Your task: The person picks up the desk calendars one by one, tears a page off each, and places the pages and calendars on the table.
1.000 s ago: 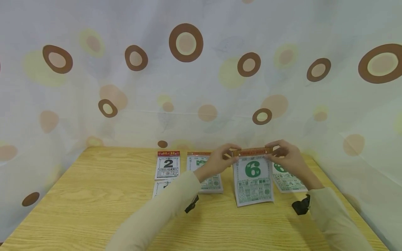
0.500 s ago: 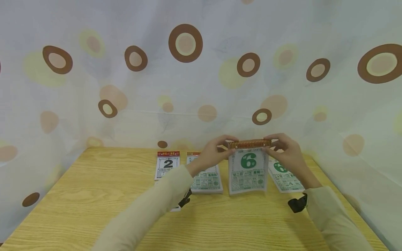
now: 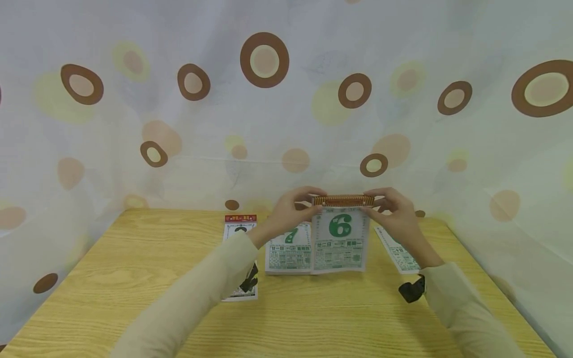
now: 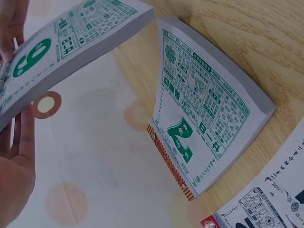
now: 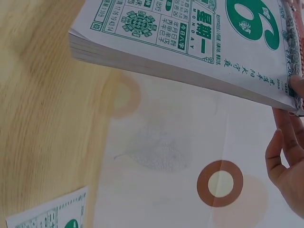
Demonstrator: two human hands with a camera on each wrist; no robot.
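left hand [image 3: 292, 210] and right hand [image 3: 396, 214] each pinch a top corner of the green 6 calendar [image 3: 340, 241]; it's held up just right of the green 7 calendar [image 3: 288, 256].

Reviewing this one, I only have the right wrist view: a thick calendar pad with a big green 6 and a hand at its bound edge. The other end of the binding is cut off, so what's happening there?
Observer: In the head view, the left hand pinches that end of the orange-brown binding, so the calendar pad is held from both ends.

Operator: Got it. And what is on the table over on the left hand's side?

Observer: The left wrist view shows a second thick pad there, with a green 7 and an orange binding striped at its ends.
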